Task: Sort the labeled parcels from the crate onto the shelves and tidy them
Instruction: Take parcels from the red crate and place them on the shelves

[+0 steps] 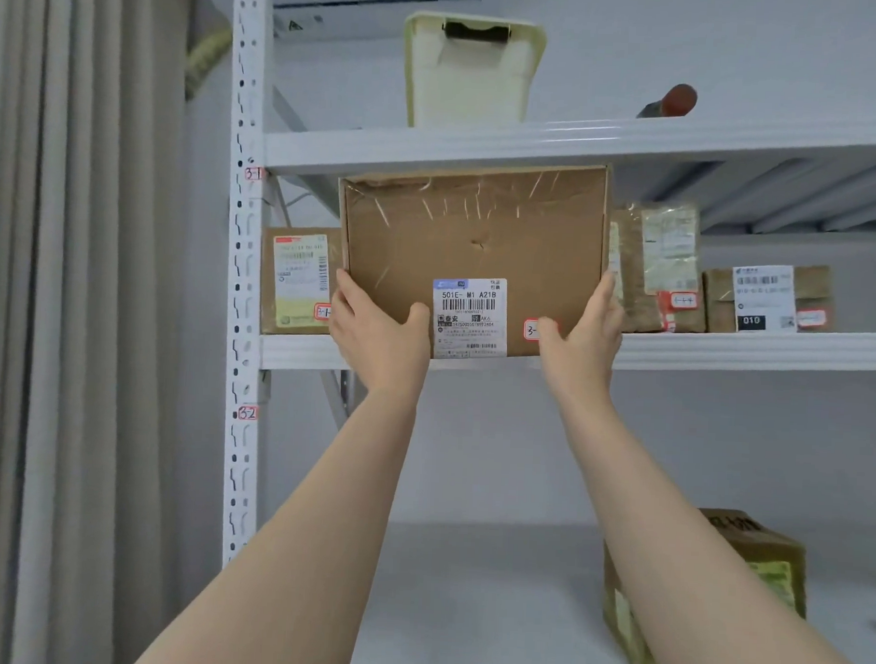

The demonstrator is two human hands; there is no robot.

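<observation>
A large brown cardboard parcel (pixel 473 233) with a white shipping label and a small red-edged tag stands upright at the front of the middle shelf (pixel 756 350). My left hand (pixel 376 329) grips its lower left corner and my right hand (pixel 584 333) grips its lower right edge. Both arms reach up to it. On the same shelf a small labeled parcel (pixel 297 280) sits to its left. To its right are a plastic-wrapped parcel (pixel 659 266) and a low brown box (pixel 768 298).
The white rack upright (pixel 243 273) carries red tags 3-1 and 3-2. A pale upturned bin (pixel 470 72) and a dark roll (pixel 672 101) rest on the top shelf. One brown box (pixel 767 562) sits on the lower shelf at right. A curtain (pixel 75 316) hangs at left.
</observation>
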